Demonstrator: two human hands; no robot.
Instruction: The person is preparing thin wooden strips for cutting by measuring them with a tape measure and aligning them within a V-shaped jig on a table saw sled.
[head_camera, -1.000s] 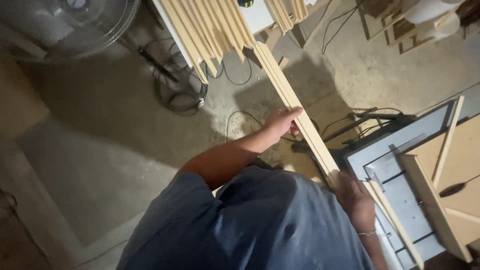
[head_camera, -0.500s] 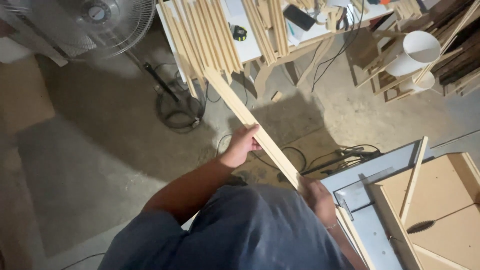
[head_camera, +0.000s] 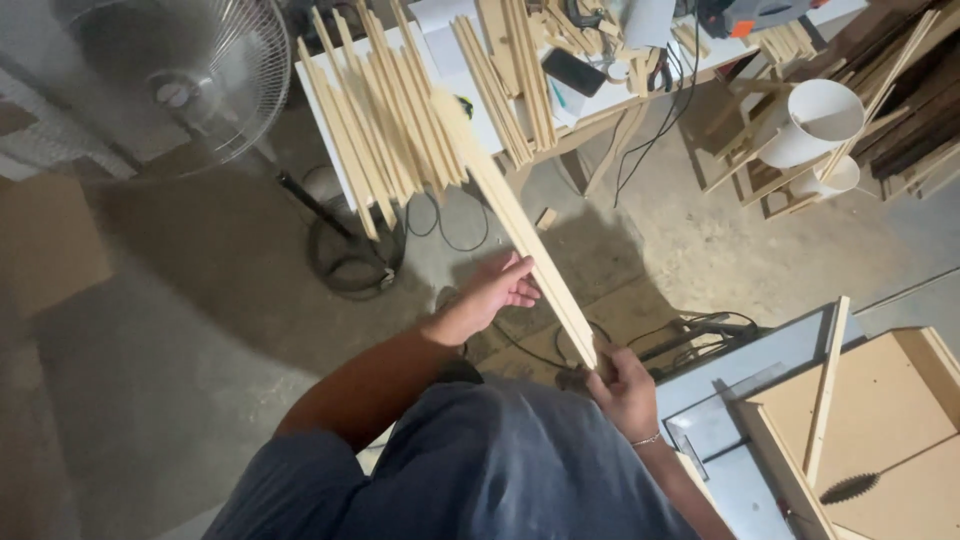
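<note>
Since the earlier frames the view has swung up and to the right: the white table (head_camera: 330, 100) loaded with wooden slats now fills the top centre, the standing fan (head_camera: 185, 75) sits at the upper left, and the long wooden strip (head_camera: 520, 225) runs from the table edge diagonally down to the lower centre of the frame.

At lower centre, the right hand (head_camera: 625, 385) closes its fingers around the near end of the strip. Left of centre, the left hand (head_camera: 500, 290) lies against the strip's side at mid-length, fingers curled loosely and together, thumb side to the wood; whether it truly grips cannot be told. The far end of the strip overlaps the slat pile (head_camera: 390, 120) on the table.

The risks look plain enough. With its far tip among loose slats that overhang the table edge, a sideways swing could knock several down onto the cables (head_camera: 450, 225) on the floor. A thin strip held mostly at one end may sag or twist out of the light left-hand contact. At the lower right a saw blade (head_camera: 850, 488) pokes up through a sled close to the right forearm.
</note>
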